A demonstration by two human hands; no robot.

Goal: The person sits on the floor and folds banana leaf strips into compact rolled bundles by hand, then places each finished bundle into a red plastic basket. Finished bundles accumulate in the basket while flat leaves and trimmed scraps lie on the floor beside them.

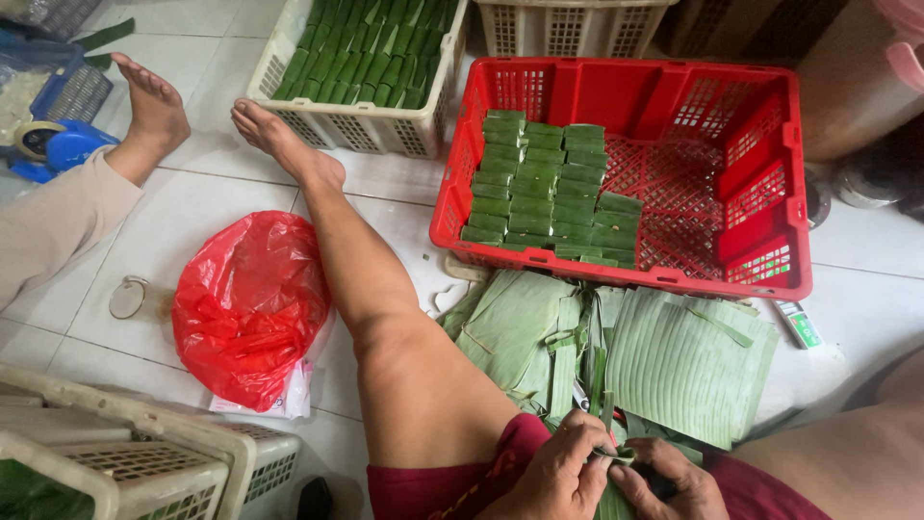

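Both hands (616, 477) pinch a green leaf strip (610, 455).

Seated on the tiled floor (192, 207), the worker's hands (606, 472) are hemmed in: a stack of banana leaves (674, 356) lies just ahead, the red crate (770, 279) behind it. An outstretched leg (356, 260) and a red plastic bag (250, 303) block the left; open tile remains right of the leaves.

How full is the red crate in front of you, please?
Partly full. The red crate holds rows of green leaf-wrapped parcels on its left side only; its mesh floor shows bare on the right.
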